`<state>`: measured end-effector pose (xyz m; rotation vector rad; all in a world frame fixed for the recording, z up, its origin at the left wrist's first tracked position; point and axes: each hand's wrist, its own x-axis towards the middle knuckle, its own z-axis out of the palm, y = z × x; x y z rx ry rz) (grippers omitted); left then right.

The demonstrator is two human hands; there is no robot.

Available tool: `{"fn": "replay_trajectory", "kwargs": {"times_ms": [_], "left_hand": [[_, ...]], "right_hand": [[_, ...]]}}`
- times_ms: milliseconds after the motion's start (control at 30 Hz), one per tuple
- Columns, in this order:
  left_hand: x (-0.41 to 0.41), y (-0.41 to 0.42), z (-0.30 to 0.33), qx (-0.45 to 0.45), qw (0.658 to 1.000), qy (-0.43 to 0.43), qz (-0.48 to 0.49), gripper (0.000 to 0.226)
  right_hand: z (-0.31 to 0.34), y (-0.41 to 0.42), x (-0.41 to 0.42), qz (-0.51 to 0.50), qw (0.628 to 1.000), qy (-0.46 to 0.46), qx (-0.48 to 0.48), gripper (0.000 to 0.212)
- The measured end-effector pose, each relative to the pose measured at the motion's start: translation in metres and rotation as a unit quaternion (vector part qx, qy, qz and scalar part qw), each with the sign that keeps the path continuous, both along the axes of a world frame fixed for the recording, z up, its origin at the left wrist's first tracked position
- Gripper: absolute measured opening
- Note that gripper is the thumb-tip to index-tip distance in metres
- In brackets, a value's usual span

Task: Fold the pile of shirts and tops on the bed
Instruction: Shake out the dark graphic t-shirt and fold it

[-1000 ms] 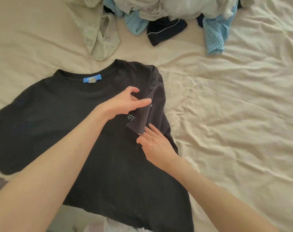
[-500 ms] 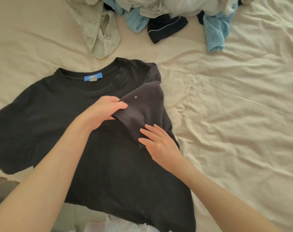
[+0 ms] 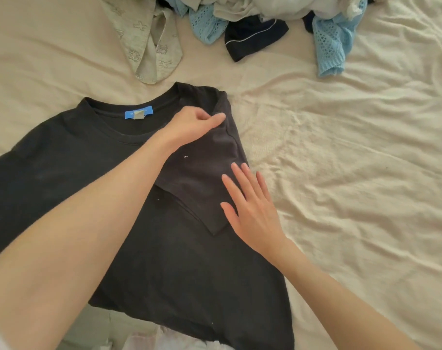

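Left hand (image 3: 194, 125): fingers curled, thumb and forefinger pinching a fold of the black T-shirt (image 3: 93, 188) at its right shoulder, just beside the neckline; how much cloth sits inside the pinch is hard to tell, since the knuckles cover it. Left forearm crosses the shirt's chest from the near left corner of the bed.

Right hand (image 3: 250, 208): fingers straight and slightly spread, palm down, resting flat on the folded-in right sleeve (image 3: 197, 183) along the shirt's right edge.

Black T-shirt: lies front up on the cream bedsheet (image 3: 353, 173), towards the near left part of the bed, collar pointing to the far edge. Right sleeve turned inward over the chest, forming a dark triangle with its point near the right hand's thumb. Left sleeve spread out flat towards the bed's left edge. Blue neck label (image 3: 138, 114) visible inside the collar.

Pile of unfolded tops (image 3: 265, 11): bunched along the far edge of the bed, well apart from the hands. Contents seen: a pale green printed garment (image 3: 149, 46) hanging nearest the shirt's collar, a light blue openwork knit (image 3: 331, 44), a navy piece with white piping (image 3: 252, 39), white cloth on top.

Bedsheet: creased, most heavily on the right side.
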<state>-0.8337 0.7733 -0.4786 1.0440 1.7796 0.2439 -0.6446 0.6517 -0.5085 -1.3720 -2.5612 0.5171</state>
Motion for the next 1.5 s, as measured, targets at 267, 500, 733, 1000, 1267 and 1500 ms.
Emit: {"fn": "replay_trajectory", "kwargs": {"times_ms": [267, 500, 733, 1000, 1267, 1500], "left_hand": [[0.016, 0.017, -0.034, 0.150, 0.985, 0.088, 0.016, 0.024], [-0.013, -0.063, -0.034, 0.177, 0.943, 0.268, -0.090, 0.044], [-0.055, -0.136, -0.019, 0.108, 0.935, 0.332, -0.059, 0.029], [-0.148, -0.237, 0.015, 0.102, 0.927, 0.324, 0.161, 0.029], [-0.260, -0.306, 0.010, -0.040, 0.825, 0.178, 0.535, 0.068], [-0.308, -0.313, -0.003, 0.045, 0.767, -0.128, 0.627, 0.046]], "right_hand": [[-0.034, -0.005, 0.009, 0.042, 0.987, -0.154, -0.028, 0.054], [-0.017, -0.013, -0.010, 0.074, 0.989, -0.127, -0.008, 0.055], [-0.011, -0.040, -0.029, 0.079, 0.974, -0.193, -0.089, 0.060], [0.018, -0.073, -0.067, 0.058, 0.967, -0.219, -0.116, 0.060], [0.019, -0.130, -0.199, 0.156, 0.968, -0.153, -0.124, 0.050], [0.005, -0.164, -0.256, 0.219, 0.946, -0.197, -0.138, 0.058]]}}
